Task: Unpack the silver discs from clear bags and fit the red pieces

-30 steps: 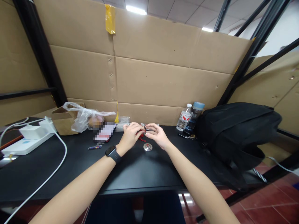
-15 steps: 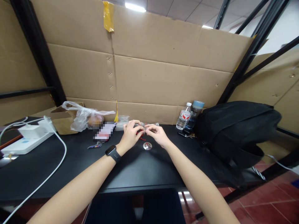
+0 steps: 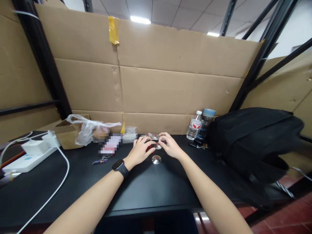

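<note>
My left hand (image 3: 142,150), a dark watch on its wrist, hovers low over the black table with fingers curved and thumb apart from the index finger. Something small and red (image 3: 149,148) shows in the gap of those fingers, partly hidden. My right hand (image 3: 170,147) faces it, thumb and index finger bent with a gap between their tips. Close to those tips is a small shiny piece (image 3: 158,146), too small to make out fully. Just nearer to me lies a round silver metal disc (image 3: 156,159). Clear plastic packets (image 3: 153,136) lie behind the hands.
To the left are a white power strip (image 3: 31,159) with cables, a cardboard box (image 3: 70,136), a plastic bag (image 3: 86,130) and a blurred-out flat item (image 3: 110,144) with a keychain. A water bottle (image 3: 194,126), a blue-lidded bottle (image 3: 206,123) and a black backpack (image 3: 255,143) stand right.
Both hands have loosened from a pinch around something thin, and their fingers are spread wider. The shiny piece between them now shows. The view has tilted up slightly.
</note>
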### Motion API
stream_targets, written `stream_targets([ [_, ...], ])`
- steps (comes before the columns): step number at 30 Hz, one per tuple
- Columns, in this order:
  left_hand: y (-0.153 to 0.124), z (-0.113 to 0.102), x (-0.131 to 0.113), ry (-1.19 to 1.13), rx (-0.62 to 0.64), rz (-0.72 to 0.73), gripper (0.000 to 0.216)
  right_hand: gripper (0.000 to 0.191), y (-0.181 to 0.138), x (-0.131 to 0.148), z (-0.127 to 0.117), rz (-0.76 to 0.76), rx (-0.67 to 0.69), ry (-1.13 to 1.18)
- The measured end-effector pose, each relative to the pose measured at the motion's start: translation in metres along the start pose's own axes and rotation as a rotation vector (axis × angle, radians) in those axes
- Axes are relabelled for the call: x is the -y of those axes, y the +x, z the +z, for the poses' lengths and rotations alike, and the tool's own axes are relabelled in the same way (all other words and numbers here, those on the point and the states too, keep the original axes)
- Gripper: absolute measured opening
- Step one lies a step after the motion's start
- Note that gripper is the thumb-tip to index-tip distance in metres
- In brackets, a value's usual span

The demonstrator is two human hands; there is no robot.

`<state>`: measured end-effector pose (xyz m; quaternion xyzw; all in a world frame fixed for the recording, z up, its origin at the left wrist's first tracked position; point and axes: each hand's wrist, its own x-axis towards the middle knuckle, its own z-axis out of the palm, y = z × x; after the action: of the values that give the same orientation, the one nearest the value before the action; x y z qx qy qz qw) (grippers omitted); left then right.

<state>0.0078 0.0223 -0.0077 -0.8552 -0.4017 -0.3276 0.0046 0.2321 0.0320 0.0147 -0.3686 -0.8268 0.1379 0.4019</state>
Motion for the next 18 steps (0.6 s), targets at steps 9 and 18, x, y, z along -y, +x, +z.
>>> stream_targets([
  [9, 0.002, 0.008, 0.0, 0.003, 0.053, -0.063, 0.04, 0.009, 0.0, 0.0, 0.006, -0.025, -0.009, -0.029],
  [18, -0.002, 0.005, 0.012, 0.103, 0.101, -0.007, 0.017, 0.01, -0.003, -0.029, 0.025, 0.003, 0.015, -0.256],
])
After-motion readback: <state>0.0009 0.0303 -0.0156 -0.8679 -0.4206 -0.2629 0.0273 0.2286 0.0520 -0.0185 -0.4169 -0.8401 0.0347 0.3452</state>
